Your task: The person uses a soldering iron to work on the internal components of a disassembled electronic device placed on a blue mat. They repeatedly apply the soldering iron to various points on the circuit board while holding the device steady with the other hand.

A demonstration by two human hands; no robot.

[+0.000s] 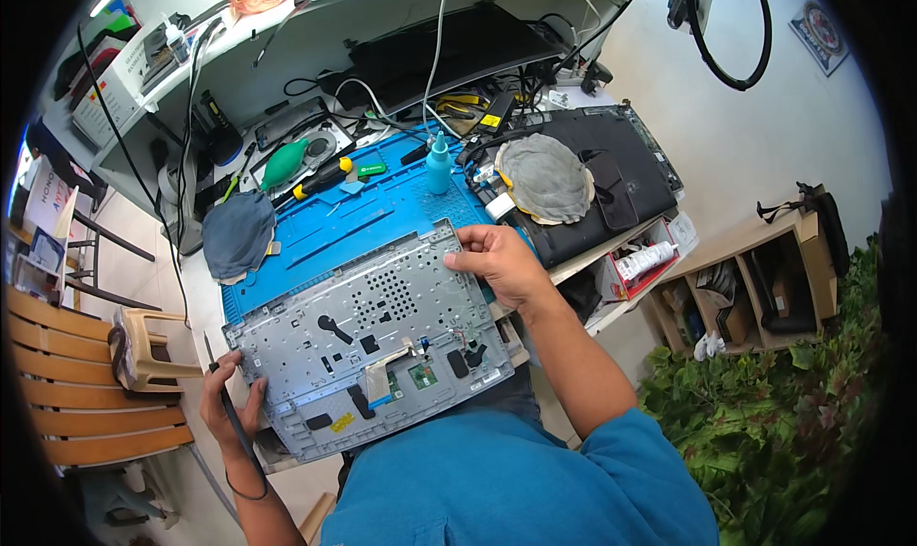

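Observation:
A silver laptop palm-rest panel, with perforations, a small green board and ribbon cables, is held tilted over the front of the blue mat. My right hand grips its upper right corner, thumb on top. At its left edge, my left hand has curled fingers around a slim dark tool with a black cord, fingertips against the panel. Behind the panel are a teal squeeze bottle, a green air blower and a yellow-handled tool.
A grey cloth pad lies left on the mat, another on a black laptop at right. A red box with tubes, wooden cubbies and foliage are right. A wooden chair and plastic stool stand left.

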